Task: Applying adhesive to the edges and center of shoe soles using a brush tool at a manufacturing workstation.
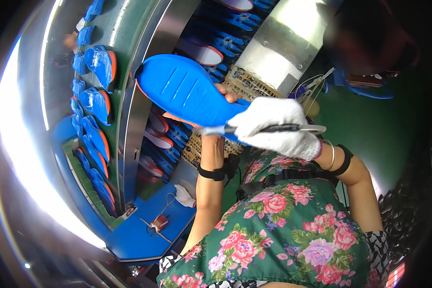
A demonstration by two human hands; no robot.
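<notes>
1. Gripping a blue shoe sole (182, 86) with the bare left hand (227, 93), with fingers curled over its far rim and palm mostly hidden beneath.
2. Holding that sole raised in front of a green floral apron (283, 225), with grooved face toward the camera and wide end pointing left.
3. Clasping a slim, dark-handled brush (278, 128) in the right hand (273, 113), clad in a white knit glove.
4. Crossing the sole's narrow end with that glove; showing a blurred brush tip near the lower edge, impossible to tell whether touching.
5. Working beside a green conveyor belt (129, 29) lined with blue, orange-rimmed soles (97, 103).
6. Near a blue tabletop (139, 237) bearing a loose white glove (185, 196) and a small red item (159, 222).
</notes>
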